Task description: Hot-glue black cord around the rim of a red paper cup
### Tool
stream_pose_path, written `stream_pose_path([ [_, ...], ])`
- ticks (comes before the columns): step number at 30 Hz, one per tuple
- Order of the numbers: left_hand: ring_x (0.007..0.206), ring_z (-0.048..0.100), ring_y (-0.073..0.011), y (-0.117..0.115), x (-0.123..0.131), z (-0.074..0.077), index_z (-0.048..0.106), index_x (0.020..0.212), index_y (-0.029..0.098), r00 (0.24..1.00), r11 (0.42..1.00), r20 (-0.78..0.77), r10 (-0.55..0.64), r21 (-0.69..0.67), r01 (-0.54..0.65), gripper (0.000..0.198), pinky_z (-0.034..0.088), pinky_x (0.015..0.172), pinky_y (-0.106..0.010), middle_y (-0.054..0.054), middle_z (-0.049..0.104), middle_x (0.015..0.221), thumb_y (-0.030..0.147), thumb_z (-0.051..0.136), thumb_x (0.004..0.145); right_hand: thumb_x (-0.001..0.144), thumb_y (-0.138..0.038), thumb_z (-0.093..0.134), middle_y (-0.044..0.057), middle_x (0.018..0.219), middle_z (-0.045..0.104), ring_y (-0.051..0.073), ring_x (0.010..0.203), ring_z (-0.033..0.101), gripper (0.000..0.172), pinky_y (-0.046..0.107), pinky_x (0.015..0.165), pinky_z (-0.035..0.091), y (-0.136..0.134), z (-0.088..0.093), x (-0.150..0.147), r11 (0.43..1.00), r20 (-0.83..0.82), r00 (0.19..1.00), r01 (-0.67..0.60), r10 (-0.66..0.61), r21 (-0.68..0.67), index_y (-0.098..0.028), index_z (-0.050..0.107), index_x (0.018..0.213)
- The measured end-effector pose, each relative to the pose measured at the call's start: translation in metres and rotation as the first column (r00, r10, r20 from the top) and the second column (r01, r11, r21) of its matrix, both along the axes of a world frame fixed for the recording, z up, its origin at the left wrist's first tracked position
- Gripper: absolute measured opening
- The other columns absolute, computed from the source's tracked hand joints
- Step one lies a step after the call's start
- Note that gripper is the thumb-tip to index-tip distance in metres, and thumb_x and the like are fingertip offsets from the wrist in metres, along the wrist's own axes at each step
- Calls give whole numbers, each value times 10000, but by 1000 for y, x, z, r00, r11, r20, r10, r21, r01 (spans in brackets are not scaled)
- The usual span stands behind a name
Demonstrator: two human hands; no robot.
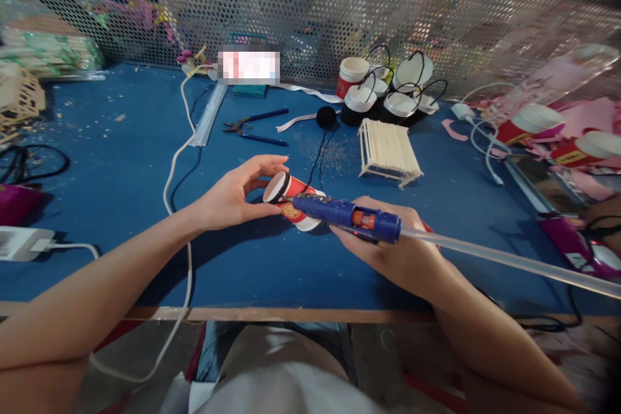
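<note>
My left hand (237,197) grips the bottom end of a red and white paper cup (303,187), which lies tilted on its side. Black cord runs around the cup near that end, and its strand leads back to a black ball of yarn (326,118). In my right hand (395,252) is a blue hot glue gun (330,212), with a long clear glue stick (509,262) sticking out behind. The gun's nozzle points at the corded end of the cup, close to my left fingers; whether it touches cannot be made out.
Behind stand several cups with black cord handles (361,98) and a small wooden stick rack (391,149). Blue-handled pliers (257,126) and glue sticks (209,116) lie further left. A white cable (169,181) crosses the blue table (121,162). A perforated metal screen (301,6) closes the back.
</note>
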State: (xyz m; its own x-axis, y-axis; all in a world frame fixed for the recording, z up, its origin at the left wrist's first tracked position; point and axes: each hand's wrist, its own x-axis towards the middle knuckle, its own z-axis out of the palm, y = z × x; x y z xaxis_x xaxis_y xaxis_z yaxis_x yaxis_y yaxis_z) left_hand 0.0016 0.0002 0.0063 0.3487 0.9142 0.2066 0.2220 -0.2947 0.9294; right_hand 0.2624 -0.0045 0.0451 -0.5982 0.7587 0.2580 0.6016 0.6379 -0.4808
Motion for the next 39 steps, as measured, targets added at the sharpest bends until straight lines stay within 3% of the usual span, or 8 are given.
stream_pose_path([
  [9, 1166, 544, -252, -1, 1, 0, 446, 1304, 262, 999, 1000, -25, 28, 9, -28, 663, 442, 1017, -456, -97, 518, 1301, 238, 741, 711, 803, -258, 573, -22, 608, 565, 100, 511, 510, 137, 223, 506, 402, -1, 5, -4, 996, -54, 998, 16, -21, -85, -207, 528, 684],
  [15, 1187, 535, -251, 1, -1, -2, 434, 1318, 277, 997, 997, 30, -68, 37, 67, 652, 471, 1003, -421, -93, 518, 1291, 189, 716, 736, 782, -285, 584, 10, 537, 568, 159, 515, 567, 110, 267, 480, 443, 11, 11, -1, 992, -110, 988, 99, -107, -77, -217, 622, 706],
  [22, 1253, 480, -261, 2, -2, -4, 468, 1293, 293, 993, 995, 64, -101, 26, 99, 624, 426, 1058, -443, -93, 443, 1376, 168, 717, 735, 798, -351, 577, 0, 518, 592, 170, 528, 597, 190, 286, 521, 482, 21, 2, 0, 992, -135, 985, 95, -105, -79, -200, 670, 730],
  [27, 1258, 478, -258, 2, -2, -6, 466, 1298, 296, 990, 994, 87, -109, 29, 107, 642, 431, 1057, -436, -92, 441, 1377, 155, 723, 727, 798, -348, 581, -4, 475, 571, 177, 523, 592, 185, 271, 461, 458, 18, 2, -4, 992, -178, 976, 114, -122, -55, -216, 659, 697],
  [32, 1267, 472, -261, 2, -3, -6, 454, 1309, 303, 991, 994, 71, -111, 33, 109, 656, 428, 1060, -435, -86, 447, 1381, 155, 719, 728, 772, -305, 588, 23, 557, 628, 177, 555, 610, 153, 290, 529, 499, 18, 3, -3, 993, -187, 976, 99, -109, -63, -208, 651, 673],
  [39, 1239, 497, -259, 1, 0, -2, 454, 1307, 294, 993, 995, 60, -99, 25, 97, 643, 441, 1042, -443, -92, 466, 1354, 171, 718, 733, 763, -301, 597, 23, 576, 636, 188, 570, 630, 111, 283, 501, 501, 13, 3, -2, 987, -197, 969, 136, -150, -83, -212, 651, 724],
])
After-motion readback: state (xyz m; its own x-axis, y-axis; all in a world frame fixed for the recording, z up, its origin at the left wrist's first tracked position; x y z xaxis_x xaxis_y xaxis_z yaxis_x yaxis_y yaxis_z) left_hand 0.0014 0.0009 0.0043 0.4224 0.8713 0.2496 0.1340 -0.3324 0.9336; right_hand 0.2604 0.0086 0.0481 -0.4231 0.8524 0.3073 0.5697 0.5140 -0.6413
